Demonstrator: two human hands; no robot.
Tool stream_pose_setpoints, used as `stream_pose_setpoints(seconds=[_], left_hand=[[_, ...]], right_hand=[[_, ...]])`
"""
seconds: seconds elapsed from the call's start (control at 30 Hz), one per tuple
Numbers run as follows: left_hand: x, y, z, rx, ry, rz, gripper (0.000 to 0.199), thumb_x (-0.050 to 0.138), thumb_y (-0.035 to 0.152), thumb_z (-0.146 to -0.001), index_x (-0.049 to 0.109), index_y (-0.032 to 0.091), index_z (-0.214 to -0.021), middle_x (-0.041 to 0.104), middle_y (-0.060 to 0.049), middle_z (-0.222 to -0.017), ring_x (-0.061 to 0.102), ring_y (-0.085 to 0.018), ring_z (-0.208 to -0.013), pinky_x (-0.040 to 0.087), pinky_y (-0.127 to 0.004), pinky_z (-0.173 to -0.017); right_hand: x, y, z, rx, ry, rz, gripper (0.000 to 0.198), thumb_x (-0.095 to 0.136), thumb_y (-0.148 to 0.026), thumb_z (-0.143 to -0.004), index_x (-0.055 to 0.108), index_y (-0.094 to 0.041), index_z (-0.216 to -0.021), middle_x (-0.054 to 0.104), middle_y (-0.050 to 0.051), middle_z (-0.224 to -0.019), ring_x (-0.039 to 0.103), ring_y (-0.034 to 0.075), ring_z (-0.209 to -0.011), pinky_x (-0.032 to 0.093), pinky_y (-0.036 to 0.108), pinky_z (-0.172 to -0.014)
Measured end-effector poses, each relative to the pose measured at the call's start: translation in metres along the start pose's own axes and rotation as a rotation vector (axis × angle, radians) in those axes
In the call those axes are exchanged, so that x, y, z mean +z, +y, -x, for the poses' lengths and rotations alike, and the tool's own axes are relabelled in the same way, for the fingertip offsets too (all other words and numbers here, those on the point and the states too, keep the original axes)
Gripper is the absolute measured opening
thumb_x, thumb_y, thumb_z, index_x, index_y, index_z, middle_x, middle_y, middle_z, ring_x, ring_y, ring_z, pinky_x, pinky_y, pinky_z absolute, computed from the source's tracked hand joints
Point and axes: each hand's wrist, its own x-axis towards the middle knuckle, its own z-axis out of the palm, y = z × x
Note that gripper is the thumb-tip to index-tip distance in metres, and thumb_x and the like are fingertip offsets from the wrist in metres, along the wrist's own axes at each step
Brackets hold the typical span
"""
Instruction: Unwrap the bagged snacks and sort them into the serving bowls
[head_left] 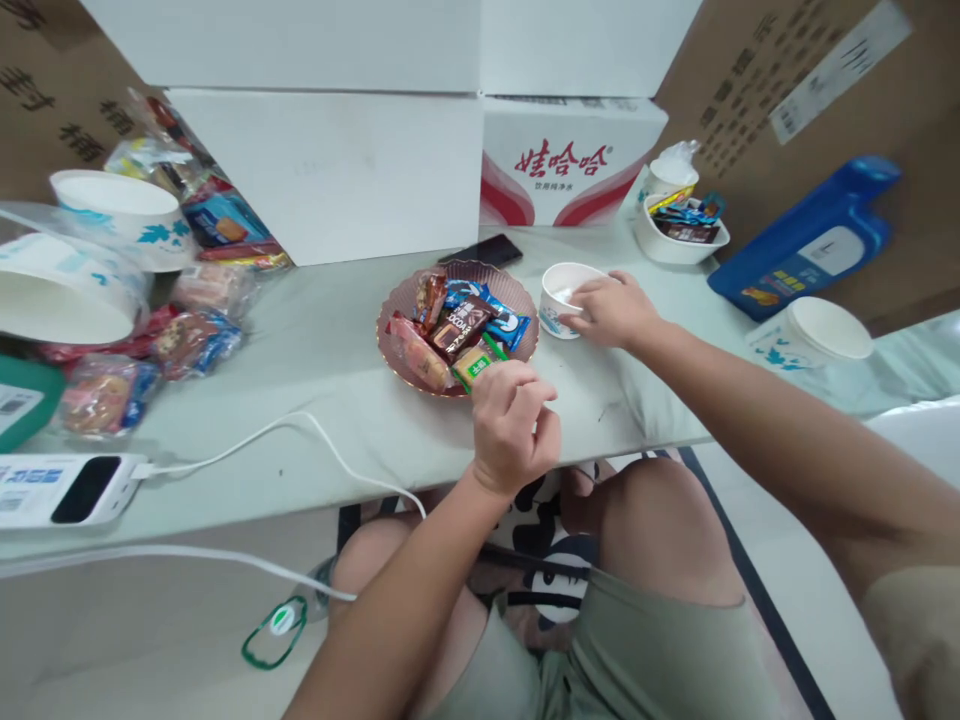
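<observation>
My right hand grips the near right rim of a small white paper cup, fingers over the rim and thumb low on its side. Something whitish is inside the cup. A pink, scalloped see-through bowl holds several wrapped snacks, among them a brown cocoa packet, blue packets and a pink-wrapped one. At the bowl's near right edge, my left hand is closed with curled fingers. A green snack packet lies right against its fingertips; whether they pinch it is hidden.
Behind the bowl lie a dark phone and a red-and-white carton. At right are a white tub of snacks, a blue bottle and a paper bowl. Paper buckets, snacks and a white cable occupy the left.
</observation>
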Motion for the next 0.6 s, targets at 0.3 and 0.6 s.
stream_pose_setpoints(seconds=[0.3, 0.6], left_hand=[[-0.016, -0.004, -0.023, 0.071, 0.137, -0.084, 0.031, 0.056, 0.001, -0.070, 0.057, 0.023, -0.091, 0.057, -0.004, -0.090, 0.063, -0.025, -0.099, 0.053, -0.047, -0.091], [-0.007, 0.000, -0.021, 0.138, 0.008, -0.113, 0.029, 0.059, -0.002, -0.068, 0.056, 0.021, -0.086, 0.056, -0.003, -0.088, 0.064, -0.022, -0.093, 0.055, -0.044, -0.084]], right_hand=[[0.021, 0.084, 0.043, 0.509, 0.123, 0.022, 0.046, 0.045, -0.045, -0.094, 0.077, -0.019, -0.115, 0.058, 0.019, -0.145, 0.043, 0.043, -0.134, 0.035, 0.063, -0.101], [0.042, 0.175, 0.028, 0.687, 0.303, -0.154, 0.044, 0.047, -0.044, -0.094, 0.066, -0.013, -0.120, 0.057, 0.027, -0.124, 0.055, 0.039, -0.112, 0.042, 0.054, -0.093]])
